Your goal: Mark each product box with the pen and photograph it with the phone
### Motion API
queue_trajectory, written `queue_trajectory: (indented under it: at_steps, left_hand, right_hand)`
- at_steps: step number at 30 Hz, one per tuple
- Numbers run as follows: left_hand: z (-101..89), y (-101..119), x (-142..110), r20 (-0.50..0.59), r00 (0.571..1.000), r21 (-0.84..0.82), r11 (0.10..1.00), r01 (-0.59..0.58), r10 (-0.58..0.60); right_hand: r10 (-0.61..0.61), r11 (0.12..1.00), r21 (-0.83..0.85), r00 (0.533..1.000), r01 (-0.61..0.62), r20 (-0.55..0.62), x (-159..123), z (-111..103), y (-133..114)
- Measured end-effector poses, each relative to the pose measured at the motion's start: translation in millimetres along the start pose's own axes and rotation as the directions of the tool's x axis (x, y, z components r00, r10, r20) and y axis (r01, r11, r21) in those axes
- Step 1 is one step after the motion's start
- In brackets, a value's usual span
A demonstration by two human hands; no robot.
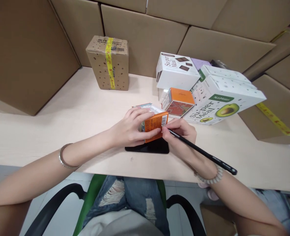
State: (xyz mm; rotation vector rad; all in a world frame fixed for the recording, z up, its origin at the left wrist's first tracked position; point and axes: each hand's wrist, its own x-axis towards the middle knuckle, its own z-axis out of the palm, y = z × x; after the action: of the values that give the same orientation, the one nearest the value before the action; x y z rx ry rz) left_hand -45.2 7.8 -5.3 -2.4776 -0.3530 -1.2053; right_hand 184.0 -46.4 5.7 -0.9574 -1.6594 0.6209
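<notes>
My left hand (pixel 132 128) is closed round a small orange box (pixel 154 123) with printed text and a barcode, its fingers over the top and the near side. My right hand (pixel 180 134) pinches a slim black pen (pixel 204 152) near its tip. The tip meets or almost meets the box's right edge beside the barcode; exact contact is hard to see. The pen's long end slants down to the right over my wrist. Under the box lies a black phone-like slab (pixel 147 147), partly covered by my hands.
Beyond my right hand sits another orange box (pixel 181 98), with a white box with chocolate pictures (pixel 175 68) behind it. White avocado-printed boxes (pixel 223 98) stand to the right. A taped brown carton (pixel 110 65) is at the back left. Large cardboard boxes (pixel 145 36) wall the table's rear.
</notes>
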Motion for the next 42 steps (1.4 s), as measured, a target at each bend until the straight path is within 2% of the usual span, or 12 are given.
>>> queue_trajectory:
  at_steps: [4,8,12,16,18,21,23,24,28,32,37,42]
  left_hand:
    - [-0.4,-0.5,0.7,0.006,1.000,-0.006,1.000,-0.004,0.004]
    - [0.3,-1.0,1.2,-0.016,1.000,-0.011,1.000,-0.012,0.012]
    - [0.5,-1.0,2.0,-0.016,1.000,-0.010,1.000,-0.018,0.018]
    - [-1.9,-3.4,1.6,0.001,1.000,-0.007,1.000,-0.024,0.024]
    - [-4.2,-7.0,-0.1,0.048,0.999,-0.019,1.000,0.003,-0.002]
    - [-8.2,-16.5,-5.8,0.136,0.989,-0.046,0.996,0.070,-0.063]
    - [-10.6,-25.0,-11.6,0.163,0.982,-0.040,0.994,0.101,-0.093]
    - [-11.6,-29.5,-14.8,0.168,0.980,-0.030,0.993,0.118,-0.111]
    - [-15.4,-44.1,-24.8,0.191,0.953,0.004,0.971,0.240,-0.236]
    - [-18.4,-48.9,-26.8,0.222,0.929,0.009,0.953,0.304,-0.298]
    - [-19.3,-47.3,-25.5,0.243,0.911,-0.022,0.937,0.349,-0.333]
    - [-19.4,-46.4,-24.8,0.254,0.905,0.000,0.936,0.352,-0.340]
  right_hand:
    - [0.014,1.000,0.024,0.999,-0.013,-0.052,1.5,2.1,-2.9]
    - [0.012,1.000,0.010,1.000,-0.012,-0.021,3.1,3.7,-6.1]
    - [0.013,0.999,0.037,0.998,-0.010,-0.064,0.7,3.0,-5.0]
    - [0.002,0.999,-0.032,0.998,0.000,0.063,0.0,-1.8,-4.4]
    - [-0.041,0.996,-0.082,0.997,0.046,0.067,3.5,-5.3,-4.1]
    - [-0.222,0.948,-0.235,0.975,0.216,0.004,12.0,-11.4,-0.9]
    - [-0.298,0.882,-0.370,0.954,0.293,0.045,16.7,-15.7,3.1]
    - [-0.291,0.854,-0.425,0.953,0.300,0.088,18.3,-17.7,5.6]
    - [-0.107,0.806,-0.555,0.972,0.207,0.207,19.5,-23.2,16.3]
    - [0.068,0.767,-0.633,0.967,0.106,0.244,18.2,-24.2,23.2]
    - [0.187,0.701,-0.712,0.952,0.045,0.244,18.7,-22.2,23.2]
    - [0.283,0.655,-0.754,0.911,0.045,0.301,19.4,-20.7,22.3]
